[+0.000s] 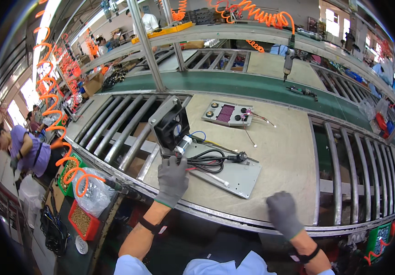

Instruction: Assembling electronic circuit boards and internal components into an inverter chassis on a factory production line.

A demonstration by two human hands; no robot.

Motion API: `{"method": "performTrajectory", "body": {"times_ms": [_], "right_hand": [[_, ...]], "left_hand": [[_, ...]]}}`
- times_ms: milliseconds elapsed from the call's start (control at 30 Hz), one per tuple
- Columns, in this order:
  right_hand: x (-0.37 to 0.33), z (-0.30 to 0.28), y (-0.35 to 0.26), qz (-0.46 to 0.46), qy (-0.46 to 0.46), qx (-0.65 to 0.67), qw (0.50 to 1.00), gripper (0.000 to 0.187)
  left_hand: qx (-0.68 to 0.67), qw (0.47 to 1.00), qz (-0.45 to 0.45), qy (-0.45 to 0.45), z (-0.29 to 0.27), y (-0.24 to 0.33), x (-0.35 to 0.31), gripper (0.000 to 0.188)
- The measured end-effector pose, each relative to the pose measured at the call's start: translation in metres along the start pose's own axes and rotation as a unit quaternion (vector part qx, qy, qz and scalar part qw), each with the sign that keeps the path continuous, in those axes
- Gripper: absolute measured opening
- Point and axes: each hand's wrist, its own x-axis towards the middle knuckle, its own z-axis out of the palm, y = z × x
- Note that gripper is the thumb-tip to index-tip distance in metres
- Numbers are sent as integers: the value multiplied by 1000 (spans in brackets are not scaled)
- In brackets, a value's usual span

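Left of the grey panel [242, 178], a red bin [94, 229] holds brass-coloured bits; left hand [172, 180], grip: can't tell; right hand [283, 213], grip curled together.

left fingers [174, 162]: tips indistinct against black cable [206, 160], grip unclear | right fingers [278, 198]: tips curled out of sight | grey plate [236, 178]: partly covered by cable | blue sleeves [128, 266]: cut by lower edge | brassy pieces [83, 222]: too small to tell | person in white [150, 22]: partly hidden by metal post [149, 55]
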Motion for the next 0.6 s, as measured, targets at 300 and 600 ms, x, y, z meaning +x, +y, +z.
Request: {"method": "performTrajectory", "body": {"times_ms": [300,600], "right_hand": [[6,6,-28,37,-25,76,996,27],[59,78,-63,33,-60,44,997,34]], "left_hand": [[81,990,97,54,49,15,37,20],[24,991,125,-30,27,3,39,43]]}}
